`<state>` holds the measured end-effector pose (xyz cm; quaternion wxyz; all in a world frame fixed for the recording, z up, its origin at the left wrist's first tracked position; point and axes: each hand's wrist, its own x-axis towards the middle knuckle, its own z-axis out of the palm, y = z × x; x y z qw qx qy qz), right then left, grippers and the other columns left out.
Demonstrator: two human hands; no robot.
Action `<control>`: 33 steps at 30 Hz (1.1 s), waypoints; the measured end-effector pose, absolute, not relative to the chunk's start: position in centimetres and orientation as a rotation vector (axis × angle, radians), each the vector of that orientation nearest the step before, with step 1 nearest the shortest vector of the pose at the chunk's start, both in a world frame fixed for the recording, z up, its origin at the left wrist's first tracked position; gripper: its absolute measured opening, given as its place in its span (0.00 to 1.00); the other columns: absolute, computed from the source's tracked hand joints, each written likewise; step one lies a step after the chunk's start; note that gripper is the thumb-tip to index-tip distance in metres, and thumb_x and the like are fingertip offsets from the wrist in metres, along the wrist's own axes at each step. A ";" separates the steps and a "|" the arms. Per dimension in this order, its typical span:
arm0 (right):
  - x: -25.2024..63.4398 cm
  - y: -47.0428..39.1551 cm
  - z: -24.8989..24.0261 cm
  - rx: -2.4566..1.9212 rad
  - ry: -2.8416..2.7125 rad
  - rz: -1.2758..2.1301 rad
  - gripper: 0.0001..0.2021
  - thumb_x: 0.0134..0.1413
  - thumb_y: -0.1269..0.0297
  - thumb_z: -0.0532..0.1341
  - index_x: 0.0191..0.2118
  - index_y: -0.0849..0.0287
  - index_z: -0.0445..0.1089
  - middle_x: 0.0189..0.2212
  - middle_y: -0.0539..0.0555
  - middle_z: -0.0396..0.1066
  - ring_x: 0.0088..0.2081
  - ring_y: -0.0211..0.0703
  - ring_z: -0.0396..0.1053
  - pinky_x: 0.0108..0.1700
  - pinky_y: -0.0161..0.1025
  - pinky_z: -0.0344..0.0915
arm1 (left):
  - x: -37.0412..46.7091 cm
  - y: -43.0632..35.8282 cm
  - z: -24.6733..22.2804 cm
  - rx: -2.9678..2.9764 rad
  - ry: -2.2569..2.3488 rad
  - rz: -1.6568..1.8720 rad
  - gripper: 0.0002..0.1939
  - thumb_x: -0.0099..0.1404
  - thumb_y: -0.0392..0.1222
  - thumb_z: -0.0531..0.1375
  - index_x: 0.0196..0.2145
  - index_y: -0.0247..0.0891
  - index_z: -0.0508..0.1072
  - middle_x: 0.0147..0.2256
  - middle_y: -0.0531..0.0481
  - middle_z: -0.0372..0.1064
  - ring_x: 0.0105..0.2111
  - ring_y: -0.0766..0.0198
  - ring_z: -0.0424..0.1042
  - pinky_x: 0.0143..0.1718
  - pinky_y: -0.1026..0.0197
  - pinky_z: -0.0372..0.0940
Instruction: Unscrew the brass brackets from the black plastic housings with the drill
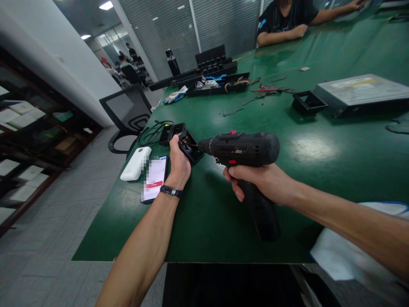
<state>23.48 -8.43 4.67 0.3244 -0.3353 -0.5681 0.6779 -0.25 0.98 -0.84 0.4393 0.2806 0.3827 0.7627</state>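
My right hand (255, 181) is wrapped round the grip of a black cordless drill (239, 149) with red buttons. The drill lies level, its chuck pointing left. Its bit reaches into a small black open box (191, 147) with brass-coloured parts inside; whether the bit touches a screw there is too small to tell. My left hand (179, 160) holds this box by its left side, tilted toward the drill. Just behind that hand stand similar black boxes (171, 133) beside a coiled black cable (151, 133).
A lit phone (155, 179) and a white power bank (136, 164) lie left. Further back are a black tray (220, 84), red-handled pliers (270, 89), a black frame (308, 103) and a flat metal case (364, 91). Another person's arm (284, 36) rests at the far edge.
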 end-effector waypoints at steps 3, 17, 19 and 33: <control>23.4 -8.5 4.6 -0.864 -1.494 1.763 0.07 0.52 0.59 0.66 0.30 0.55 0.73 0.18 0.51 0.73 0.20 0.42 0.69 0.28 0.40 0.66 | -0.3 1.1 -1.0 0.727 0.974 1.887 0.17 0.73 0.57 0.63 0.44 0.40 0.80 0.40 0.49 0.81 0.45 0.58 0.80 0.53 0.58 0.72; 23.6 -8.3 4.6 -0.856 -1.562 1.752 0.06 0.56 0.60 0.64 0.32 0.56 0.75 0.17 0.51 0.74 0.21 0.43 0.70 0.28 0.39 0.65 | -0.3 1.3 -1.1 0.711 1.037 1.897 0.19 0.72 0.59 0.63 0.46 0.40 0.79 0.41 0.49 0.81 0.43 0.57 0.80 0.52 0.56 0.73; 23.6 -8.4 4.6 -0.849 -1.551 1.758 0.06 0.55 0.60 0.65 0.31 0.56 0.74 0.17 0.51 0.74 0.21 0.42 0.70 0.27 0.39 0.65 | -0.3 1.4 -1.2 0.711 1.027 1.903 0.19 0.72 0.59 0.63 0.45 0.40 0.79 0.40 0.49 0.81 0.43 0.58 0.80 0.51 0.57 0.73; 23.4 -8.5 4.6 -0.865 -1.533 1.746 0.05 0.54 0.61 0.64 0.32 0.56 0.75 0.17 0.50 0.73 0.20 0.42 0.69 0.27 0.38 0.64 | -0.4 1.5 -1.2 0.699 1.050 1.904 0.21 0.71 0.62 0.64 0.46 0.41 0.79 0.43 0.49 0.82 0.46 0.58 0.80 0.54 0.57 0.71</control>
